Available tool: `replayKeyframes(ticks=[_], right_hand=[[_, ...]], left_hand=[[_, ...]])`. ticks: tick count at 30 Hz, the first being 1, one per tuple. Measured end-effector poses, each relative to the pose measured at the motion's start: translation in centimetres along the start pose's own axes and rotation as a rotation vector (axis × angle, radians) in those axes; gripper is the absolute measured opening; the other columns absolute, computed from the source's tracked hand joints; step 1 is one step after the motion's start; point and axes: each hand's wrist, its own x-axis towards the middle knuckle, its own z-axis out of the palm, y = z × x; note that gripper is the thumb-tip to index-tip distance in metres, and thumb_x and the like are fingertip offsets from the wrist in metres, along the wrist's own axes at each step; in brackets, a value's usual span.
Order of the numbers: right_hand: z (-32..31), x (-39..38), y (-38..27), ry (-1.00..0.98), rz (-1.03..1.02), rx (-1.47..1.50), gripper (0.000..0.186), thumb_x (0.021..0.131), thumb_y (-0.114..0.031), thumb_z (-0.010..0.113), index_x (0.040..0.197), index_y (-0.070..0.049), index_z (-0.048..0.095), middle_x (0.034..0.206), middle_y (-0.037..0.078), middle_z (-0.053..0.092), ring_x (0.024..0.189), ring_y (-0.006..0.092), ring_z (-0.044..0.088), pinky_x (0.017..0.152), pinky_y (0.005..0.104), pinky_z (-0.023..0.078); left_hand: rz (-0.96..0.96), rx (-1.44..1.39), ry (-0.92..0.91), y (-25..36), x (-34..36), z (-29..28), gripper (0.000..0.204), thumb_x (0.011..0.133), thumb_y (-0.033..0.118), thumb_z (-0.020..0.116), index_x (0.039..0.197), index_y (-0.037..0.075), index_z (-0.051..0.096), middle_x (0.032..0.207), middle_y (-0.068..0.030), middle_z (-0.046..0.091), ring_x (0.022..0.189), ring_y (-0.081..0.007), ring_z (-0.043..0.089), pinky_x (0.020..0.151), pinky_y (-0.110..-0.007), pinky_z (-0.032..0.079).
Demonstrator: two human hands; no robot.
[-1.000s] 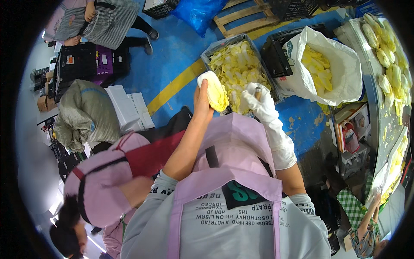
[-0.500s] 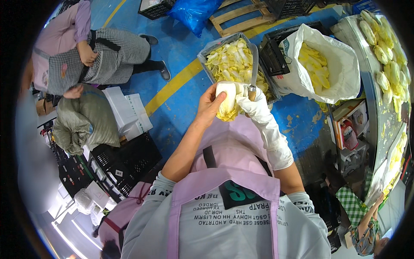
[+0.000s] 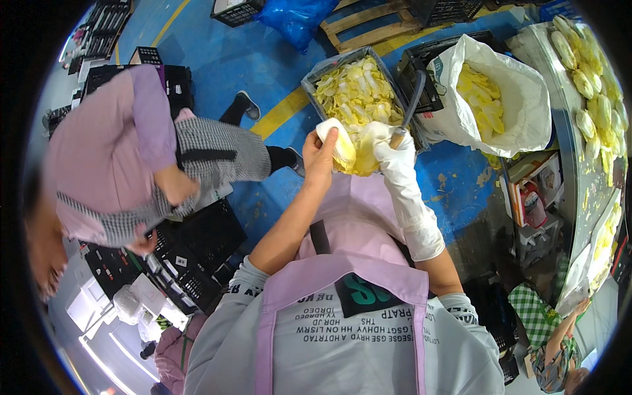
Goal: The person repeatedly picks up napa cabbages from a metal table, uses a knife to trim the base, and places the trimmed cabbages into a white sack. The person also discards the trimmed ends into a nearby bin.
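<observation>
My bare left hand (image 3: 320, 158) is closed round a trimmed napa cabbage (image 3: 344, 150), its white base tilted up and its yellow leafy end lower down. Close beside it, my right hand (image 3: 395, 157), in a white glove, grips the wooden handle of a knife (image 3: 415, 99). The blade points away and slightly right, clear of the cabbage. The gloved fingers are near yellow leaves at the cabbage's right side; whether they pinch one I cannot tell. Just beyond both hands, loose yellow leaves (image 3: 355, 89) fill a lined crate (image 3: 309, 84).
A white sack (image 3: 526, 108) of leaves stands right of the crate, beside a black crate (image 3: 421, 79). Whole cabbages (image 3: 599, 105) lie on a metal table (image 3: 582, 220) at far right. A co-worker (image 3: 112, 145) is at left, another person (image 3: 536, 316) at lower right. A wooden pallet (image 3: 368, 23) lies beyond.
The cabbage has tipped left in my left hand. My right hand has turned the knife, its blade swinging right. The co-worker at left has come nearer, now covering the green sack.
</observation>
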Motion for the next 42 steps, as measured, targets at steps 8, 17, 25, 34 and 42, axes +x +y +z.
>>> replayKeyframes(ticks=[8,17,25,34,42], right_hand=[[-3.6,1.4,1.8,0.101,-0.09,-0.072,0.02,0.076,0.0,0.059,0.096,-0.003,0.055,0.079,-0.001,0.058,0.066,0.0063,0.053,0.06,0.0196,0.044],[0.3,0.1,-0.7,-0.265,0.228,-0.103,0.042,0.074,-0.016,0.073,0.108,-0.002,0.052,0.089,0.0,0.057,0.078,0.0081,0.052,0.066,0.0236,0.045],[-1.3,0.0,-0.1,-0.259,0.233,0.041,0.029,0.081,-0.007,0.063,0.109,-0.004,0.058,0.094,0.0,0.061,0.082,0.0075,0.055,0.074,0.0233,0.045],[-3.7,0.8,1.2,-0.156,0.134,0.125,0.015,0.08,-0.007,0.064,0.093,-0.006,0.057,0.082,-0.001,0.059,0.07,0.0056,0.053,0.063,0.0208,0.044],[-1.1,-0.1,0.6,0.033,0.205,-0.13,0.018,0.078,-0.013,0.07,0.089,-0.006,0.057,0.07,-0.004,0.054,0.058,0.0035,0.047,0.052,0.0196,0.038]], left_hand=[[-0.17,-0.343,-0.002,2.0,1.0,-1.2,0.058,0.086,0.049,0.048,0.114,0.0,0.045,0.102,-0.012,0.055,0.09,-0.0272,0.056,0.078,-0.041,0.049],[-0.129,-0.047,-0.277,1.4,-0.4,-0.1,0.037,0.09,0.033,0.053,0.109,0.002,0.055,0.099,-0.0049,0.06,0.09,-0.0128,0.058,0.077,-0.026,0.047],[-0.295,-0.143,-0.226,2.0,-1.0,0.7,0.045,0.091,0.038,0.048,0.118,0.002,0.049,0.106,-0.0082,0.058,0.096,-0.0156,0.057,0.081,-0.028,0.047],[-0.366,-0.357,-0.234,2.4,0.3,-0.1,0.049,0.09,0.045,0.04,0.107,0.0,0.052,0.08,-0.0103,0.057,0.072,-0.0206,0.057,0.065,-0.035,0.049],[-0.442,-0.449,-0.359,2.5,-0.3,0.2,0.052,0.089,0.046,0.04,0.109,-0.001,0.052,0.086,-0.0105,0.058,0.073,-0.0201,0.055,0.061,-0.031,0.046]])
